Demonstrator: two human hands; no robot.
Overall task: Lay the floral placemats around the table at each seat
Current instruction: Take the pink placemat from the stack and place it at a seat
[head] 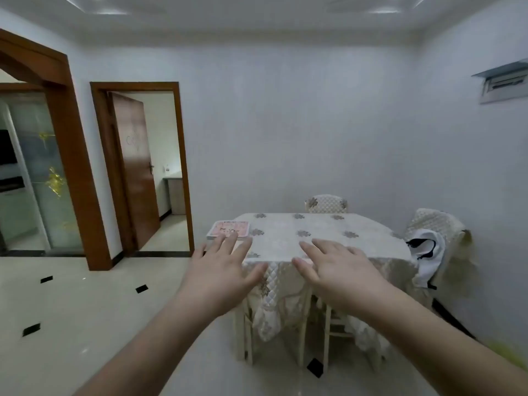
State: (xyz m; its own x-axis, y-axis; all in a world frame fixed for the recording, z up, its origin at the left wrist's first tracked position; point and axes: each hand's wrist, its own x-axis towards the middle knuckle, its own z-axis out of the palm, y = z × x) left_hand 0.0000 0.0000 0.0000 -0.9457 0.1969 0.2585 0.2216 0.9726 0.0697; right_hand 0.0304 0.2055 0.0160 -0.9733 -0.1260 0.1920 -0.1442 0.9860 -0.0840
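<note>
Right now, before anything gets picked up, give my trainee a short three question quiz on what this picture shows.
1. True or false: the pink placemats are already spread out, one at each seat.
2. Multiple choice: where does the stack lie on the table? A) far right corner B) left corner nearest the doorway C) dead centre
3. Fill in: the left hand and right hand each have a grip that is ____, holding nothing.

Key
1. False: they lie in one stack.
2. B
3. open; the fingers are straight and spread, in front of the table.
</note>
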